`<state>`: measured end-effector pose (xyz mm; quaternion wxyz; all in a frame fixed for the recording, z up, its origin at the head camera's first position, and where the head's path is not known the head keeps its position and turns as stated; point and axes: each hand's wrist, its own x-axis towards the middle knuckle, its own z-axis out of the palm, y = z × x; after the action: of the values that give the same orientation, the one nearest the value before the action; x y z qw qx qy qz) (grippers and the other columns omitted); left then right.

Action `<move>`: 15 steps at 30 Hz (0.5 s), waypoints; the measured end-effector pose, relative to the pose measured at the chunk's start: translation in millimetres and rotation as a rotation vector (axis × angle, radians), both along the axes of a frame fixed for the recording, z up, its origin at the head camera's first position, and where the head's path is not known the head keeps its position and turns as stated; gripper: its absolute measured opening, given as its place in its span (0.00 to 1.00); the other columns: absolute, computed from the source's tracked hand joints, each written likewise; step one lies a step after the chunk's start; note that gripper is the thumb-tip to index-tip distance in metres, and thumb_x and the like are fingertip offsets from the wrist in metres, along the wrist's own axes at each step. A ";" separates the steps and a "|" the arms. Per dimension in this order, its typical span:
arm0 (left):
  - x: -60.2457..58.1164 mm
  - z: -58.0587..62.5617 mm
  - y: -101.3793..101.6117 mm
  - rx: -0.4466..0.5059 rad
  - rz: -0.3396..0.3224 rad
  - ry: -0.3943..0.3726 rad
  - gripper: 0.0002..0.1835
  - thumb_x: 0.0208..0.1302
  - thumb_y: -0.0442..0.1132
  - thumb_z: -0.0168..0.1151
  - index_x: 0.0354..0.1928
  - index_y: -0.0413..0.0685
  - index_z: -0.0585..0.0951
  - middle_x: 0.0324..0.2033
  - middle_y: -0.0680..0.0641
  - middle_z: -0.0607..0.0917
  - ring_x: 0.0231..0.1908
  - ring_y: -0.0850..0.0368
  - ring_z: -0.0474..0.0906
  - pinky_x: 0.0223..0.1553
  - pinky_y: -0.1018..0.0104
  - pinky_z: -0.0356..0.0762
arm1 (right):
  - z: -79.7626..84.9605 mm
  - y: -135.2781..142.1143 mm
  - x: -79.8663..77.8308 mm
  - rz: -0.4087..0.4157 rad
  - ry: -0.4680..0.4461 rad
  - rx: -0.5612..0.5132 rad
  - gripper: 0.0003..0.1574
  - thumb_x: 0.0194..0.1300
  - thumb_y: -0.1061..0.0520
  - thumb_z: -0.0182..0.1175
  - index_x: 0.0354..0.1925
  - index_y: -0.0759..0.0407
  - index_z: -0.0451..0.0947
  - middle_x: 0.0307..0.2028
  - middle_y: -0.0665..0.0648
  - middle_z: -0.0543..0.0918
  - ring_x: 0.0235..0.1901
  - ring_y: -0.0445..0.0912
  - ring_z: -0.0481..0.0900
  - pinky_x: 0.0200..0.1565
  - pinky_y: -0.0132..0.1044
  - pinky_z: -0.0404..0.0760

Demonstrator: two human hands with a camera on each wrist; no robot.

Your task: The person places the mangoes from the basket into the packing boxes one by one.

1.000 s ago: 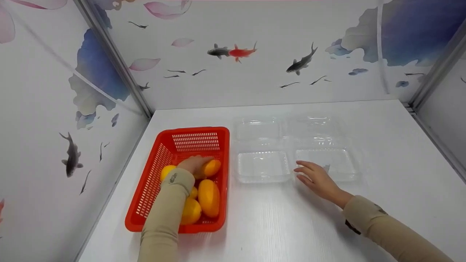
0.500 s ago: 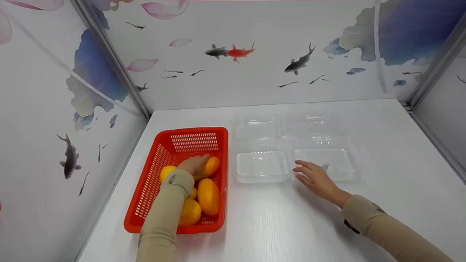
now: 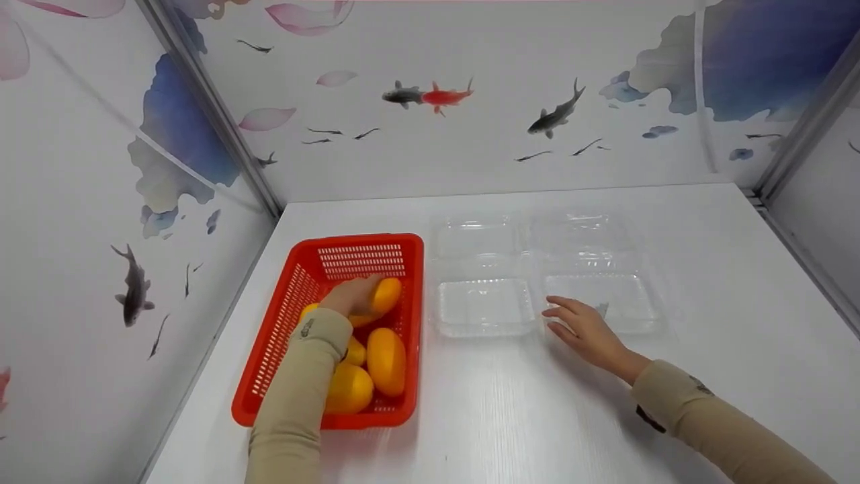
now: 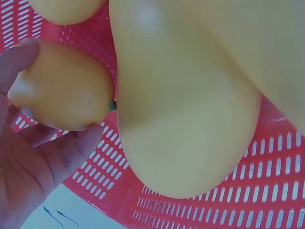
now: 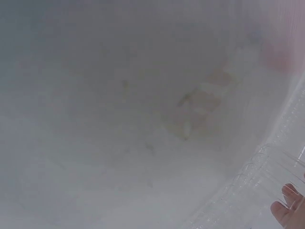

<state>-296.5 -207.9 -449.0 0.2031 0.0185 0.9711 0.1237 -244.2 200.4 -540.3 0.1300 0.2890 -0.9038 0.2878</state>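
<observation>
In the head view my left hand (image 3: 353,294) is inside the red basket (image 3: 415,323), gripping an oval orange-yellow fruit (image 3: 388,294) near the back. Seen from the left wrist, thumb and fingers wrap that fruit (image 4: 66,88), whose green stem end faces a much larger smooth yellow fruit (image 4: 181,105). Below the hand lie an oblong orange fruit (image 3: 386,361) and a rounder one (image 3: 351,388). My right hand (image 3: 591,336), fingers spread and slightly bent, reaches the near-left corner of a clear plastic box (image 3: 631,302). From the right wrist, its fingers (image 5: 281,211) show at the box's ridged edge (image 5: 267,162).
Another clear plastic box (image 3: 485,306) with its lid folded back stands between the basket and the right-hand box. All rest on a white table (image 3: 497,410). Printed panels enclose the back (image 3: 416,154) and sides, and the basket is near the left one.
My left hand has shifted slightly up and toward the back of the basket with the fruit in its grip. The right hand holds its place at the box corner.
</observation>
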 end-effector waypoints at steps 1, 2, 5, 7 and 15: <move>0.2 2.0 -0.1 -0.002 -0.007 0.001 0.37 0.53 0.52 0.65 0.65 0.68 0.61 0.55 0.51 0.73 0.54 0.48 0.68 0.57 0.42 0.62 | -0.1 0.0 -0.1 0.000 0.001 0.000 0.12 0.61 0.60 0.58 0.44 0.61 0.77 0.54 0.64 0.75 0.53 0.59 0.72 0.53 0.55 0.69; 0.5 4.2 0.0 -0.005 -0.013 0.003 0.37 0.53 0.51 0.65 0.65 0.67 0.61 0.56 0.50 0.73 0.54 0.48 0.67 0.58 0.43 0.62 | -0.3 0.0 -0.3 0.001 0.005 -0.001 0.12 0.61 0.60 0.58 0.44 0.61 0.77 0.54 0.64 0.75 0.53 0.59 0.72 0.53 0.55 0.69; 0.0 8.1 -1.7 -0.013 -0.043 0.010 0.39 0.55 0.48 0.64 0.68 0.61 0.58 0.59 0.46 0.71 0.57 0.46 0.66 0.60 0.44 0.60 | -1.0 -0.4 -0.9 0.004 0.015 -0.005 0.11 0.61 0.60 0.58 0.44 0.61 0.77 0.53 0.65 0.75 0.53 0.59 0.73 0.53 0.54 0.69; -0.8 10.3 -3.0 -0.013 -0.048 0.015 0.39 0.56 0.47 0.64 0.68 0.59 0.57 0.59 0.45 0.71 0.57 0.46 0.66 0.60 0.46 0.61 | -1.7 -0.6 -1.2 0.006 0.024 -0.011 0.11 0.61 0.61 0.59 0.43 0.60 0.77 0.53 0.65 0.75 0.52 0.59 0.73 0.53 0.54 0.70; -1.3 30.2 -0.7 0.029 -0.037 0.069 0.41 0.52 0.45 0.66 0.67 0.56 0.58 0.54 0.44 0.73 0.51 0.44 0.68 0.56 0.46 0.66 | -6.3 0.2 -2.9 0.036 0.125 -0.047 0.12 0.56 0.65 0.62 0.41 0.59 0.77 0.50 0.66 0.77 0.48 0.59 0.75 0.48 0.53 0.74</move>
<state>-297.7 -208.5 -418.8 0.1714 0.0437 0.9752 0.1334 -247.2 200.6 -546.6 0.1879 0.3194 -0.8815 0.2927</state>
